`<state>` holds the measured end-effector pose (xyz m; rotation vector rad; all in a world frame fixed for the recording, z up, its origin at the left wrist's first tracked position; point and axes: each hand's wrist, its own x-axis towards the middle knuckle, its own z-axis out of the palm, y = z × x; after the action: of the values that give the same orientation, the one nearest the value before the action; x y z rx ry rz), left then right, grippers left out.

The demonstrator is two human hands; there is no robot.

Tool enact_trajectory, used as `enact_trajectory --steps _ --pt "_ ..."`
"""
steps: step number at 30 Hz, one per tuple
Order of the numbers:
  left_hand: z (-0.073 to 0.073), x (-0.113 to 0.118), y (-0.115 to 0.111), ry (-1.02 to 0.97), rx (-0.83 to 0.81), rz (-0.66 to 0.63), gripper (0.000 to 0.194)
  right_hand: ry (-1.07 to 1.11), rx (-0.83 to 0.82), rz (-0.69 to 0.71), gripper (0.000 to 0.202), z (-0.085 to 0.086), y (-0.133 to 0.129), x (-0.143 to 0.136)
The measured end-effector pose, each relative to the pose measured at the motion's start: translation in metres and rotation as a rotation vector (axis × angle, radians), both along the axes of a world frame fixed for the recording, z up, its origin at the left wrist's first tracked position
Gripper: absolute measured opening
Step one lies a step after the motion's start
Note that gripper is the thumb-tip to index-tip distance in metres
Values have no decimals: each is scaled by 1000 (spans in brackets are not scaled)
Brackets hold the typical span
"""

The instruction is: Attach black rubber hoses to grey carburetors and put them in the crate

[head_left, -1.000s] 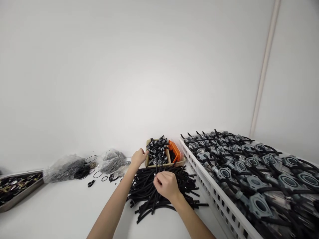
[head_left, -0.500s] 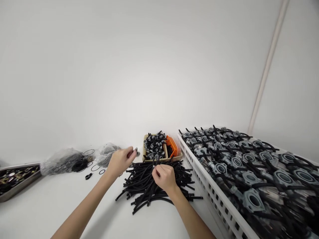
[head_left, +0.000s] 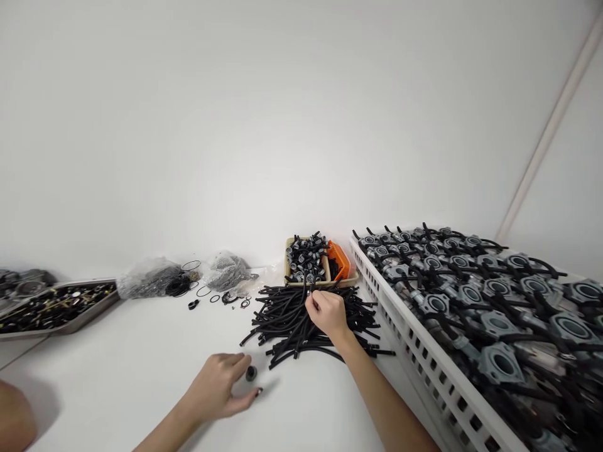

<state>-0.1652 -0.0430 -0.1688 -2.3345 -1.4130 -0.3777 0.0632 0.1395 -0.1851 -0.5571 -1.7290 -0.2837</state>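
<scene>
My left hand (head_left: 219,386) is low over the white table, thumb and fingers apart, with nothing gripped. A small round black part (head_left: 251,373) sits just beyond its fingers, in the gap between forefinger and thumb. Over the pile of short black hoses (head_left: 292,320), my right hand (head_left: 327,312) is closed, thumb against the curled fingers. A tiny shiny spot shows at its fingertips; what it pinches is hidden. Behind the hoses stands a beige basket (head_left: 286,260) of small grey-and-black fittings (head_left: 306,257), beside an orange basket (head_left: 346,262).
A white crate (head_left: 400,333) filled with grey metal housings (head_left: 499,364) fitted with black hoses borders the right side. Bagged parts (head_left: 148,276), black rings (head_left: 203,291) and a metal tray (head_left: 89,320) of small parts lie left. Another bit of skin (head_left: 14,414) shows at the lower left edge.
My left hand has come down toward me and opened, with the small black part now by its fingers. My right hand stays closed over the hoses. The view has shifted left.
</scene>
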Motion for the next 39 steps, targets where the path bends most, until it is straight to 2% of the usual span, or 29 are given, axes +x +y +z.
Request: enact_trajectory --steps 3,6,8,11,13,18,21,23,26,28,30,32,33,35,39 --pt "34 -4 31 -62 -7 138 48 -8 1 -1 25 0 0 0" --pt "69 9 87 -95 -55 308 36 -15 -3 -1 25 0 0 1" --pt "80 23 129 -88 -117 373 31 -24 -4 -4 25 1 0 2" --pt "77 42 175 -82 -201 429 33 -39 5 -17 26 1 0 3" --pt "69 47 190 -84 -239 456 35 -46 14 -30 26 2 -1 4" --pt "55 39 195 -94 -306 508 35 -58 24 -45 27 2 0 3" --pt "54 35 195 -106 -339 503 32 -55 14 -37 26 1 0 2" --pt "59 36 196 -122 -328 495 31 -49 6 -33 25 1 0 2" --pt "77 39 190 -146 -232 477 29 -39 6 -37 25 1 0 4" --pt "94 35 175 -156 -131 457 31 -37 14 -45 26 2 0 4" --pt "109 24 149 -156 -34 429 32 -35 23 -54 26 2 0 5" --pt "114 6 112 -145 38 385 32 -31 26 -64 27 1 1 4" --pt "111 -4 92 -139 66 362 34 -29 26 -68 27 1 2 4" --pt "96 -24 51 -124 82 302 35 -30 20 -68 27 0 3 4" --pt "43 -47 -11 -49 16 161 21 -41 -2 -47 27 -3 4 4"
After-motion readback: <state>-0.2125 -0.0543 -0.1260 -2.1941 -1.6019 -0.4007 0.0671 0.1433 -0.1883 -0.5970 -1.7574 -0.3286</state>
